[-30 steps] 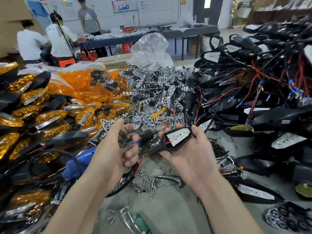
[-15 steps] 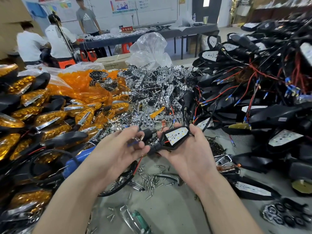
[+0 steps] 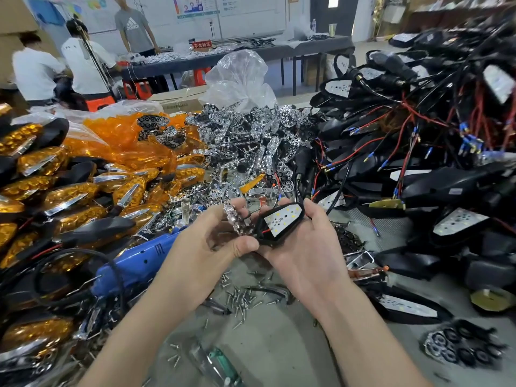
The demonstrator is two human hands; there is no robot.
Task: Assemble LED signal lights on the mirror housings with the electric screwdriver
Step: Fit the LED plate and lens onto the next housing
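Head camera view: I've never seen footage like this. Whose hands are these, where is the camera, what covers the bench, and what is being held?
There is no machine: a person wears one camera on the head, looking down at their bare hands. The right hand grips a black mirror housing with a white LED board. The left hand pinches a chrome reflector strip. On the grey bench lie a blue electric screwdriver, loose silver screws, and heaps of orange lenses.
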